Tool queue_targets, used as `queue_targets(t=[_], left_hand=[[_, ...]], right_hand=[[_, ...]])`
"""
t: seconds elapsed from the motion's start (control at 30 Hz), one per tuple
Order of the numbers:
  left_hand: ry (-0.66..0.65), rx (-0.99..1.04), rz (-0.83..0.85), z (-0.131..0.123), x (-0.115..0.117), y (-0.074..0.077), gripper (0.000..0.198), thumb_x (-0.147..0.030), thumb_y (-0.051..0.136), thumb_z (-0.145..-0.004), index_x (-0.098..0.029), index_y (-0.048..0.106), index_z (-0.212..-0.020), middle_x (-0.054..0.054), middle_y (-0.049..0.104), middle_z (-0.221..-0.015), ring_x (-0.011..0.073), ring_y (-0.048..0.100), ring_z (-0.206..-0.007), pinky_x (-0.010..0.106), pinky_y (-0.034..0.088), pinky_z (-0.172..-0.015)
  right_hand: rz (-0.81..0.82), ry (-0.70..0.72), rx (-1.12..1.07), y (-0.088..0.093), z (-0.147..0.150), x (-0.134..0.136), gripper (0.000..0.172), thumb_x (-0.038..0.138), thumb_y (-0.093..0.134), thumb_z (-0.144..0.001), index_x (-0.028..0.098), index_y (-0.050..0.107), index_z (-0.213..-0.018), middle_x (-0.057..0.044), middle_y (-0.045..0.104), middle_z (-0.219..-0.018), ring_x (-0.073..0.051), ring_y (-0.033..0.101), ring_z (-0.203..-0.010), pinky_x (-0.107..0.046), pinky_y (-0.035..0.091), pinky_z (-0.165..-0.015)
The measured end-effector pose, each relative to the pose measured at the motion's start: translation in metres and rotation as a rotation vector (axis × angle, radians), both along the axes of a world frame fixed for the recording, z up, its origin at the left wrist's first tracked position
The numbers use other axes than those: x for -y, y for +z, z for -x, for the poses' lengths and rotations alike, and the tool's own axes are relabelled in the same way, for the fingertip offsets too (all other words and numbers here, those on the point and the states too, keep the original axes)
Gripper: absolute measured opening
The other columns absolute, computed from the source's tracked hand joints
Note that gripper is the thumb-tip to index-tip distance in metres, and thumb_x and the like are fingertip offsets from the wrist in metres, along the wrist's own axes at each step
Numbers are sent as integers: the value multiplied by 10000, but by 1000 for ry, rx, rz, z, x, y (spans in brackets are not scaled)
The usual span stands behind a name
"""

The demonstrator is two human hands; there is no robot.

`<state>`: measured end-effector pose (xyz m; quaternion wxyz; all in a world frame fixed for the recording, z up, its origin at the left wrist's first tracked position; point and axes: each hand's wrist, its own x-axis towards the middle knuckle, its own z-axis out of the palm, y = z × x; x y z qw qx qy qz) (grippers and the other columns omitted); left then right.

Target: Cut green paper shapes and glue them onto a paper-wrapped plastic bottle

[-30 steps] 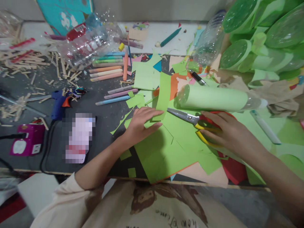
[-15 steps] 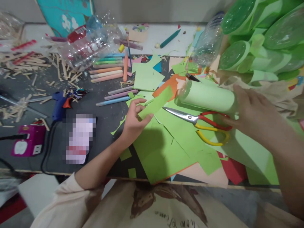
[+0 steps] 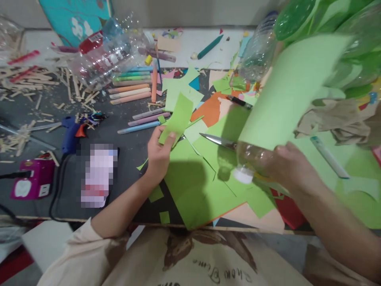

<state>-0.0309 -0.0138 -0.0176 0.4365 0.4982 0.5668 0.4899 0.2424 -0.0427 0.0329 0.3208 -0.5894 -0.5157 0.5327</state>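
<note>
The left hand [image 3: 157, 155] pinches a bright green paper strip [image 3: 179, 117] between thumb and fingers, the strip's free end pointing up and away over the paper scraps. The right hand [image 3: 291, 167] grips a bottle wrapped in pale green paper [image 3: 288, 95] around its bare, clear part near the white cap [image 3: 243, 175]. The bottle is tilted above the surface [image 3: 129, 149], its cap end toward the person and its base leaning away to the right. Beneath it lie the scissors [image 3: 217, 140], blades pointing left, their handles mostly hidden by the bottle and the hand. They rest on overlapping green sheets [image 3: 190, 190] spread in front of the person. Left of the papers are a phone [image 3: 99, 174], a blue glue gun [image 3: 69, 137] and a purple box [image 3: 33, 178]. Markers [image 3: 131, 94] lie in a row farther back, and crumpled brown paper [image 3: 336, 121] sits right of the bottle.
</note>
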Motion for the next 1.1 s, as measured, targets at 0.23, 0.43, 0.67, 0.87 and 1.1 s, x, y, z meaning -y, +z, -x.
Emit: queue_targets(t=[0.23, 0.43, 0.67, 0.87, 1.1], left_hand=[[-526, -342, -335, -2, 7, 0, 200, -359, 519, -958, -219, 553, -818, 70, 729, -921, 205, 704, -908, 360, 585, -807], [-723, -488, -553, -3, 14, -14, 142, -164, 440, -980, -213, 541, -1067, 188, 659, -1339, 257, 604, -1312, 506, 512, -1079], [-755, -780, -521, -10, 11, -6, 258, -220, 351, -1018, -123, 576, -1096, 235, 592, -1423, 287, 553, -1371, 469, 468, -1157], [-736, -784, -470, -13, 8, -2, 272, -243, 359, -1003, -154, 612, -963, 198, 627, -1397, 280, 571, -1352, 448, 475, -1144], [-377, -463, -277, -4, 1, 4, 173, -314, 530, -899, -215, 569, -762, 96, 770, -1084, 222, 721, -1018, 345, 593, -868]], right_hand=[[289, -298, -511, -18, 44, 5, 457, 537, 671, -548, 254, 672, -907, -108, 798, -981, -400, 695, -1105, -574, 547, -963], [265, -347, -514, -21, 37, -3, 412, 526, 695, -549, 237, 660, -841, -101, 803, -927, -384, 732, -1002, -572, 512, -1026], [212, -295, -422, -29, 31, -21, 352, 545, 593, -594, 263, 608, -804, -89, 792, -912, -367, 716, -1067, -569, 565, -912], [176, -149, -387, -32, 22, -31, 430, 628, 591, -626, 261, 619, -848, -90, 779, -924, -357, 718, -1055, -560, 583, -848], [83, -129, -377, -29, 16, -20, 557, 783, 584, -628, 286, 672, -864, -93, 772, -1038, -360, 678, -1146, -560, 579, -851]])
